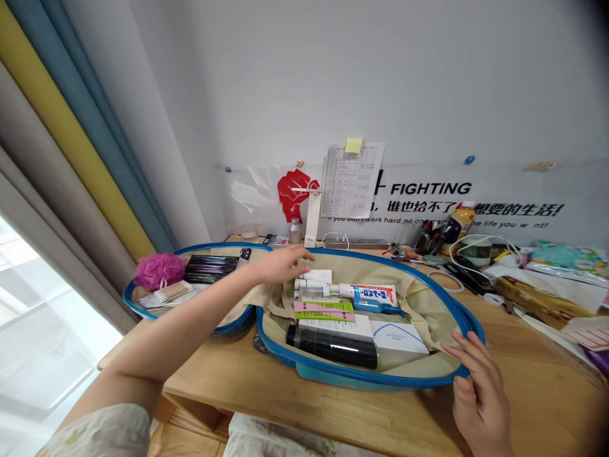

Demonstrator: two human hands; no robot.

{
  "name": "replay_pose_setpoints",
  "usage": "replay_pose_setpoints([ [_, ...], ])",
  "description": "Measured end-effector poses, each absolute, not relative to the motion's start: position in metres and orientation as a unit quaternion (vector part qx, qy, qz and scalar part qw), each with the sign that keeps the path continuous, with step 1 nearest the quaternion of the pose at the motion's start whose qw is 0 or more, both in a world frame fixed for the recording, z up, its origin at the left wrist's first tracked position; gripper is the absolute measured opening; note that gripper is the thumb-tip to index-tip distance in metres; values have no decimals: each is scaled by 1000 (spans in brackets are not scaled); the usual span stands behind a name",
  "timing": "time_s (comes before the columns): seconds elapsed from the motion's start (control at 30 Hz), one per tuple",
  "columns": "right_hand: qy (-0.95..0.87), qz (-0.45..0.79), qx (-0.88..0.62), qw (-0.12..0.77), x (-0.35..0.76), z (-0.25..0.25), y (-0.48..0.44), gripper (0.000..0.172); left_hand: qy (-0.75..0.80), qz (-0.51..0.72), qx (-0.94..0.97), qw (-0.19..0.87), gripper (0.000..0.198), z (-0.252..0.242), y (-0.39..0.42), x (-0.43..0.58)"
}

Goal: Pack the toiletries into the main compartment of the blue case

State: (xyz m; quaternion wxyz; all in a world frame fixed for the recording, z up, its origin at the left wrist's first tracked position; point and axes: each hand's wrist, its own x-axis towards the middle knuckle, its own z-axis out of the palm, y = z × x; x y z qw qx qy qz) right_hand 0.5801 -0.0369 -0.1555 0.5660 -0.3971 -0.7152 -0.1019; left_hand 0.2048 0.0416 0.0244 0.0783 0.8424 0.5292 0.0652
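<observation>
The left hand (284,264) hangs empty, fingers apart, above the open blue suitcase (333,373), a pink puff (160,271) to its left. The right hand (479,384) meets the suitcase's edge, whether clamped I cannot tell; left of it lie a white box (402,337) and 1 black bottle (333,347).

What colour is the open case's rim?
Blue: the rim shows best in the head view, the only one here.

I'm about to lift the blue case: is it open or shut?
Open: the case lies spread in two halves, with the black bottle in plain view inside.
</observation>
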Motion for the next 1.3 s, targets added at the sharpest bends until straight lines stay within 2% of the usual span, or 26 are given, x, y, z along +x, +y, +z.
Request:
replay_pose_setpoints([
  [0.2, -710, -109, -397, 571, 580, -156, -36, 34, 698, 64, 712, 32, 39, 26, 44, 107],
  [0.37, -716, -115, -408, 555, 581, -154, -37, 34, 801, -42, 589, 101, 37, -7, 33, 61],
  [0.47, -718, -115, -408, 552, 581, -154, -37, 33, 819, -81, 547, 153, 44, -24, 25, 55],
  [0.67, -707, -114, -407, 568, 580, -155, -36, 33, 815, -80, 539, 195, 65, -37, 23, 61],
  [0.73, -705, -114, -409, 567, 580, -156, -36, 34, 812, -85, 542, 199, 63, -38, 24, 66],
  [0.93, -705, -94, -409, 572, 581, -159, -36, 35, 792, -81, 583, 161, 38, -45, 30, 81],
  [1.13, -705, -92, -406, 575, 580, -157, -37, 37, 778, -60, 614, 122, 36, -51, 27, 97],
  [1.3, -707, -91, -402, 575, 581, -158, -37, 37, 763, -21, 642, 68, 36, -21, 37, 111],
])
